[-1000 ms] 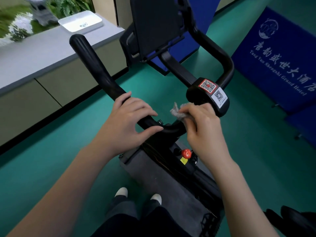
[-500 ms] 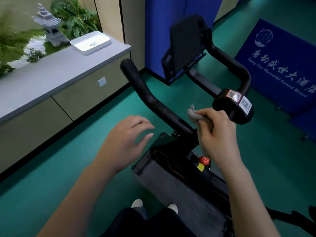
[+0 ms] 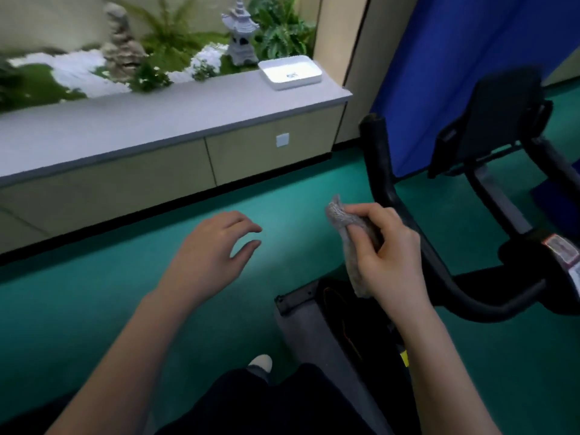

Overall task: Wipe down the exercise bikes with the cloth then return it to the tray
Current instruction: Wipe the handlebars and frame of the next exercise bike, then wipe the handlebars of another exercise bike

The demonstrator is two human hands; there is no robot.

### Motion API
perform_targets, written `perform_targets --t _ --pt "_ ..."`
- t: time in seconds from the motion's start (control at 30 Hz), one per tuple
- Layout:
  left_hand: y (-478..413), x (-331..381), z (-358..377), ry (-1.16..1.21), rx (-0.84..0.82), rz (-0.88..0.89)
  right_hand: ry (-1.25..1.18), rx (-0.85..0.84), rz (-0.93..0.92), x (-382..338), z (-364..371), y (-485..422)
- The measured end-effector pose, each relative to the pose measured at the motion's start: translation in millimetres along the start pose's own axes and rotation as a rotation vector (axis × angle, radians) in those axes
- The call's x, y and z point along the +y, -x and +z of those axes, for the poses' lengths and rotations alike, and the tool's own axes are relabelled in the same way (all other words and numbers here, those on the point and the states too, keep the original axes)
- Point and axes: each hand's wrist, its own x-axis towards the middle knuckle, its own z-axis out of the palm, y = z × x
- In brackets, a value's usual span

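The cloth (image 3: 340, 219) is bunched in the right hand (image 3: 392, 255), whose fingers and thumb curl round it and pinch it tight, one grey end poking up above the knuckles and another hanging below the palm. It is held in front of the black handlebar (image 3: 378, 152) of the exercise bike (image 3: 502, 127); whether it touches the bar I cannot tell. The left hand (image 3: 213, 249) hangs over the green floor (image 3: 94, 277) with fingers loosely spread, gripping nothing. The white tray (image 3: 292, 84) sits well apart, at the far end of the grey ledge (image 3: 157, 120). The step looks to be the return, or else a last pass on that upright prong. For a wipe, wrapping the cloth round the bar and drawing along it would serve best. For the return, it is better carried bunched and laid wholly inside the rim, not draped over it, with the free hand ready to steady the tray. As for writing, a red-edged sticker (image 3: 561, 249) on the bike is too blurred to read, and a small dark mark (image 3: 292, 75) in the tray is too small to make out.
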Motion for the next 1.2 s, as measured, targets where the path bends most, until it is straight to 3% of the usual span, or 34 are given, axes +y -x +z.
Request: perform_targets --t 0.4,0.8,1.2 --pt "156.9 54.1 9.0 -0.197 0.111 -0.655 -0.211 -0.509 -0.256 8.0 31.8 36.9" --pt "306.2 104.9 6.7 -0.247 0.112 -1.174 -0.351 -0.902 -0.413 -33.6 89.0 101.6" --pt "455.4 129.1 1.7 -0.237 0.155 -1.436 -0.332 -1.083 -0.540 -101.3 141.2 205.3"
